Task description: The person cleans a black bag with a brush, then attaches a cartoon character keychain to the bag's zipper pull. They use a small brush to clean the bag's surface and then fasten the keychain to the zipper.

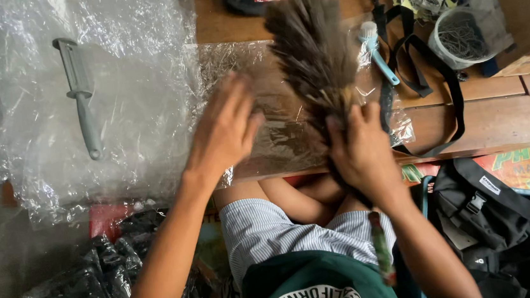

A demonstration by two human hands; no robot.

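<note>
While the right hand [362,153] clamps the neck of a brown feather duster [314,49] at the table's [498,116] near edge, plume lying toward the far edge, the left hand [225,130] hovers open, fingers spread, over clear plastic wrap [276,129] just beside it. A grey knife [80,95] lies on bubble wrap [128,46] at the left end.

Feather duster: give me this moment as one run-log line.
right hand: grips feather duster at base of feathers | left hand: open, flat over clear plastic sheet | grey cutter: on bubble wrap
</note>
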